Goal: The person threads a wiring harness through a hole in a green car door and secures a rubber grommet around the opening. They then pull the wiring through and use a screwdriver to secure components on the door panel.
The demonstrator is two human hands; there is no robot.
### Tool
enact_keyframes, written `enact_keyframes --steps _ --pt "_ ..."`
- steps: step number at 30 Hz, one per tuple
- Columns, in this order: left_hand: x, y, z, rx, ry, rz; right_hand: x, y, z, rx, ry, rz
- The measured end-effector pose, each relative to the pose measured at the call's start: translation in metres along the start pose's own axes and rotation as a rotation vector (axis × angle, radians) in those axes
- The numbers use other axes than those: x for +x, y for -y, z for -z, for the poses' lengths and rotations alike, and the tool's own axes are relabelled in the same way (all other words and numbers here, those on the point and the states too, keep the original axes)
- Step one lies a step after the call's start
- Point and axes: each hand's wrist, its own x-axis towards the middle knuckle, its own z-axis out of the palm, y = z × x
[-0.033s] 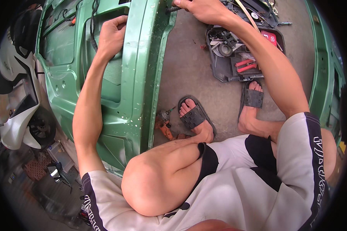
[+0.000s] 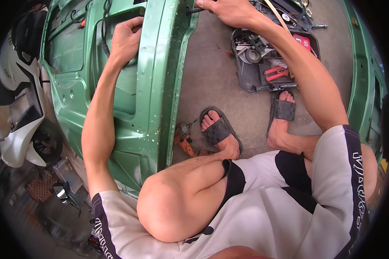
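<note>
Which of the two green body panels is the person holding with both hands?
The large green panel on the left: the left hand and right hand are on it. The other green panel stands untouched at right.

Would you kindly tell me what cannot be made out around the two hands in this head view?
- Right hand: fingers cut off by the top edge; only the dark tool tip shows.
- Left hand: fingertips hidden behind the green metal door panel.
- Open grey tool case: contents too small to identify.
</note>
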Motion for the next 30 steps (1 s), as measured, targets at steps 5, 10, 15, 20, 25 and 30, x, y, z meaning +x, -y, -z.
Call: enact_keyframes --steps 5,10,15,20,25,30 --pt "0.006 -0.003 -0.002 0.019 0.001 -0.035 -0.021 0.011 0.004 0.022 0.055 -0.095" --pt "0.01 -0.013 -0.007 -0.269 0.099 0.075 -0.032 -0.016 -0.008 0.113 0.098 -0.152" --pt "0.017 -0.005 -0.006 -0.273 0.061 0.042 -0.002 -0.003 0.006 -0.007 0.299 -0.067" --pt "0.016 -0.001 -0.01 -0.233 -0.001 0.034 0.007 0.048 0.013 -0.145 0.438 -0.047" --pt "0.018 -0.001 -0.005 -0.233 0.008 0.055 0.013 -0.001 -0.025 -0.046 0.202 0.042" --pt "0.014 -0.035 0.019 0.115 0.197 -0.023 0.015 -0.004 -0.01 -0.113 0.247 0.107"
